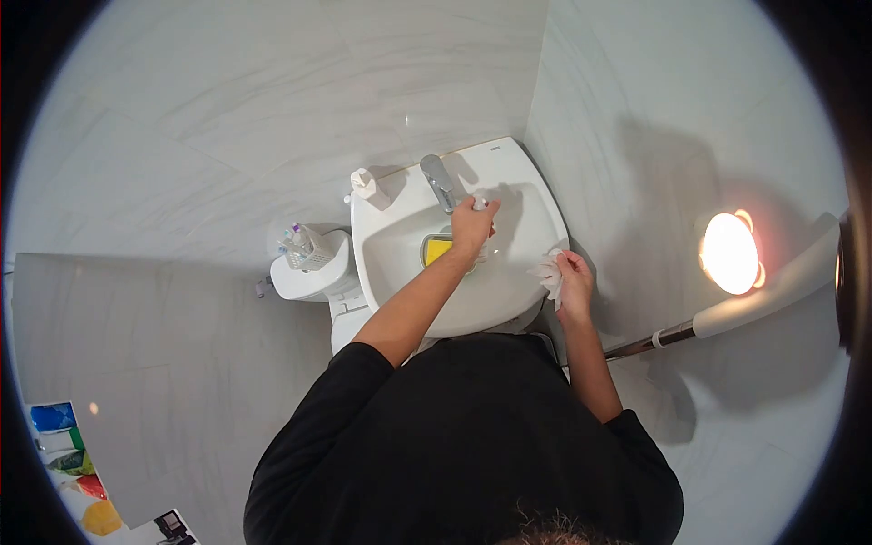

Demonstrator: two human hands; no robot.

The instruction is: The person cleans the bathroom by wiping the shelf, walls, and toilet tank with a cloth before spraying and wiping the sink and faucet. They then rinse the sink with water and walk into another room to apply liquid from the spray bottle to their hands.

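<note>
The left hand (469, 229) grips a pale item (480, 202) (too blurred to name) over the sink (495, 295), the right hand (574, 280) pinches a wipe (550, 275), the sponge (438, 251) lies unheld, and progress cannot be judged.

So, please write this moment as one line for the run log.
left hand: holding partly hidden pale item, over sink | right hand: crumpled white sheet | yellow block: in sink
</note>
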